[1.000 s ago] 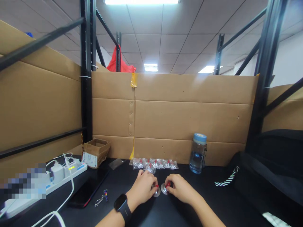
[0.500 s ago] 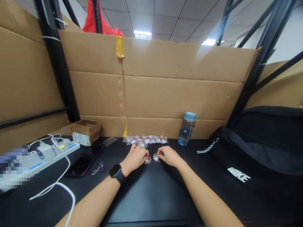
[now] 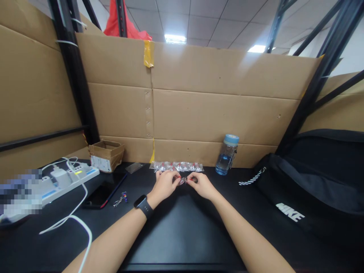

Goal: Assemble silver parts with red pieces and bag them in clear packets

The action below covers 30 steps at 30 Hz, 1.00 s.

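Observation:
My left hand (image 3: 167, 184), with a dark watch on its wrist, is closed in a pinch on a small clear suction cup (image 3: 182, 181) by its red knob. My right hand (image 3: 200, 184) likewise pinches a second suction cup (image 3: 186, 181), mostly hidden by its fingers; a bit of red shows at the fingertips. Both cups are tilted up on edge, face to face, with little or no gap between them. Just behind the hands lies a row of similar red-knobbed cups (image 3: 182, 166) in clear wrappers; the left hand covers part of it.
On the left are a power strip (image 3: 93, 173) with white cables, a phone (image 3: 105, 191), a keychain (image 3: 124, 196) and an open cardboard box (image 3: 105, 153). A water bottle (image 3: 226, 155) stands back right. A black bag (image 3: 318, 182) fills the right side; a cardboard wall (image 3: 216, 117) rises behind.
Both hands have lifted the suction cups and brought them together, turning them from lying flat to face each other. The camera view has shifted slightly.

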Each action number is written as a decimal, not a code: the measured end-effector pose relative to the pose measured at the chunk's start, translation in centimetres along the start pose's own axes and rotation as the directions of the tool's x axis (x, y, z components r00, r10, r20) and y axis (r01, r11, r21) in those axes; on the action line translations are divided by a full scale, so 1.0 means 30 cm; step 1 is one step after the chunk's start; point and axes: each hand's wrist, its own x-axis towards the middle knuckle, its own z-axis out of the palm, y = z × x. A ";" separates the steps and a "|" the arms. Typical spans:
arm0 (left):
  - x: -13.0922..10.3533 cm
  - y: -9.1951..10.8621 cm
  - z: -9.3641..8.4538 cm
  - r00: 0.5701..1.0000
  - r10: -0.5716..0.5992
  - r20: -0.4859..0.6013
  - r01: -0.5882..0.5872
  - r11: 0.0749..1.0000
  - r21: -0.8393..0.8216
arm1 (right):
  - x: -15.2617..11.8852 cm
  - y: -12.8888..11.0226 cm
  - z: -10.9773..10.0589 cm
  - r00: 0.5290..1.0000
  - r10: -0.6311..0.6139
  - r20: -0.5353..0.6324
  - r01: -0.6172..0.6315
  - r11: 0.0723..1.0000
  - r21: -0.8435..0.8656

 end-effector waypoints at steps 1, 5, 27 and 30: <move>0.001 0.002 0.000 1.000 -0.024 -0.001 0.024 0.999 -0.023 | 0.001 0.000 0.007 1.000 0.014 -0.004 -0.014 0.998 0.056; 0.003 0.007 0.006 0.996 -0.088 0.016 0.089 0.988 -0.123 | 0.004 0.004 0.042 0.997 0.076 -0.023 -0.068 0.967 0.247; 0.035 -0.104 -0.080 1.000 0.013 0.022 -0.015 0.993 0.118 | -0.019 -0.050 0.047 0.960 0.241 0.146 -0.272 0.666 0.695; 0.056 -0.238 -0.168 0.978 -0.130 -0.164 0.171 0.948 0.269 | -0.015 -0.041 0.042 0.961 0.241 0.136 -0.272 0.735 0.621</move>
